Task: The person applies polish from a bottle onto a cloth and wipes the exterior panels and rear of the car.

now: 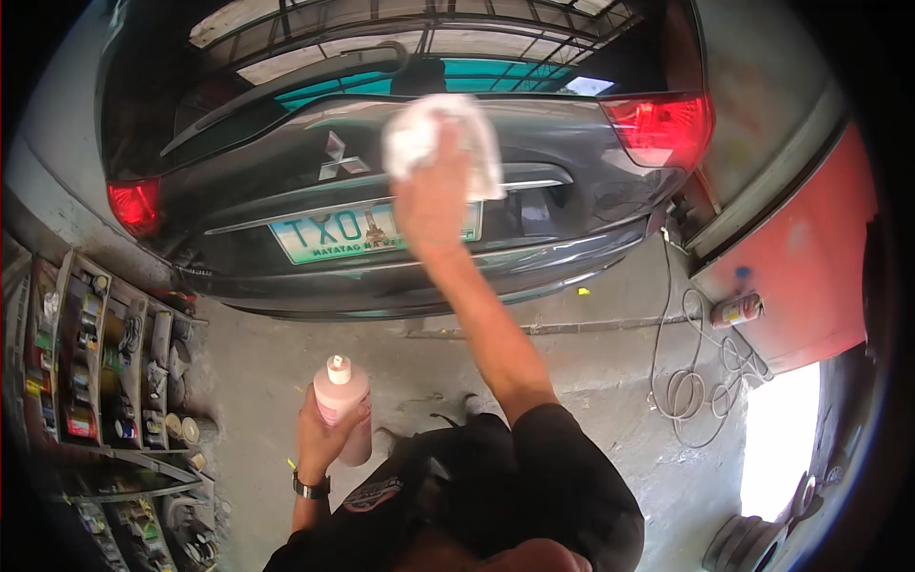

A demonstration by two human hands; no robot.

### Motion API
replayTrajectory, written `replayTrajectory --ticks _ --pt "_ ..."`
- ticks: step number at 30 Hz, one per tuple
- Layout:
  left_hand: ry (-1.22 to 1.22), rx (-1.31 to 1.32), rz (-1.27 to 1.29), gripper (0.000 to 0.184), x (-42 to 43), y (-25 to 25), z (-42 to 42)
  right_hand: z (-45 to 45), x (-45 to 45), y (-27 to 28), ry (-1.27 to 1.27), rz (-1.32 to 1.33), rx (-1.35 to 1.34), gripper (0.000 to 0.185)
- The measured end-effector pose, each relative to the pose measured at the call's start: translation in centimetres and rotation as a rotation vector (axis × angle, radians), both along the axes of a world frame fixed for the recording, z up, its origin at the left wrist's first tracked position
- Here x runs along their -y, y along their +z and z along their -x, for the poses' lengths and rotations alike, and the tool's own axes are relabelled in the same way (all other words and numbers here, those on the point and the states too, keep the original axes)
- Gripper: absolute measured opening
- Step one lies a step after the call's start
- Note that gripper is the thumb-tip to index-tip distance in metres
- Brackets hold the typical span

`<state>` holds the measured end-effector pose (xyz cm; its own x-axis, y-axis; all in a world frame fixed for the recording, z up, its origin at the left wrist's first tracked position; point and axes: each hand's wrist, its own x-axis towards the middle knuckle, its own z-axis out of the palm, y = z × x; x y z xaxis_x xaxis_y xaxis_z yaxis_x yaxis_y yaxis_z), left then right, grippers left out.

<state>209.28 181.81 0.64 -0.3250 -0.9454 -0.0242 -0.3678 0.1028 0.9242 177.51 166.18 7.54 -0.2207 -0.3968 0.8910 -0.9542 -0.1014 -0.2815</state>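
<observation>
A white cloth (484, 143) is under my right hand (434, 195), which is blurred by motion and holds it against the dark grey tailgate (286, 143) of a car. The cloth is just right of the three-diamond emblem (340, 157). My right hand and wrist hide part of the number plate (319, 238) below. Lower down, my left hand (324, 434) is wrapped round a pinkish plastic bottle (341, 389). The bottle stays upright, with a white cap on top, well away from the car.
Shelves (143, 372) with cans and small items stand at the left. On the concrete floor at the right lies a coiled hose or cable (684, 386), near a spray can (737, 311) and a red panel (801, 267). Tyres (743, 543) are at the lower right.
</observation>
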Motion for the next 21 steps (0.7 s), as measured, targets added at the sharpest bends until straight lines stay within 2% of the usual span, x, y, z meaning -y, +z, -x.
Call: replayTrajectory --ticks 1,3,4,5,7,8,11,12,14,15,17,18,19,20,21 --pt "-0.063 0.042 -0.007 0.061 0.4 0.3 0.8 -2.1 1.2 0.0 0.097 -0.013 -0.130 0.027" --pt "-0.103 0.018 0.013 0.059 1.3 0.8 2.3 -0.2 0.7 0.8 0.290 -0.054 -0.114 0.024" --pt "-0.097 -0.021 0.007 0.059 1.3 0.8 2.6 2.0 -0.3 1.0 0.199 -0.082 -0.163 0.021" --pt "-0.072 -0.060 -0.002 0.059 1.2 0.7 2.3 5.4 -1.1 0.4 0.164 0.035 -0.099 0.023" --pt "-0.011 -0.104 -0.015 0.061 0.5 0.0 1.2 11.9 -3.3 -1.2 -0.182 0.232 -0.052 0.029" --pt "0.016 -0.125 -0.023 0.062 0.2 -0.3 0.6 13.3 -4.5 -1.1 -0.224 0.107 0.142 0.026" --pt "0.026 -0.086 -0.047 0.063 -0.5 0.0 0.2 10.1 -2.8 -1.8 -0.161 0.180 0.298 0.025" --pt "-0.009 -0.025 -0.036 0.062 -0.2 0.1 0.6 7.6 -1.4 -2.4 -0.156 0.171 0.082 0.026" --pt "-0.090 0.120 -0.018 0.061 0.4 0.8 1.5 1.1 -0.1 -2.0 0.043 0.040 -0.060 0.020" --pt "-0.097 0.090 -0.027 0.062 0.5 0.8 1.8 -0.1 0.7 -2.0 0.066 0.077 -0.114 0.018" --pt "-0.112 0.022 -0.036 0.064 1.3 0.6 2.4 3.0 -1.3 -1.5 0.119 -0.067 -0.188 0.018" --pt "-0.098 -0.001 -0.051 0.065 1.3 0.9 2.2 5.4 -2.1 -1.0 0.110 0.020 -0.124 0.020" --pt "-0.074 -0.030 -0.070 0.065 1.0 1.4 2.0 7.9 -3.2 -1.6 -0.011 0.080 -0.114 0.021" --pt "-0.046 -0.064 -0.086 0.066 0.9 1.5 1.8 10.0 -3.9 -2.9 -0.156 0.061 -0.061 0.022" --pt "-0.025 -0.074 -0.082 0.066 0.7 1.2 1.4 10.8 -4.7 -3.1 -0.195 -0.031 -0.053 0.024"
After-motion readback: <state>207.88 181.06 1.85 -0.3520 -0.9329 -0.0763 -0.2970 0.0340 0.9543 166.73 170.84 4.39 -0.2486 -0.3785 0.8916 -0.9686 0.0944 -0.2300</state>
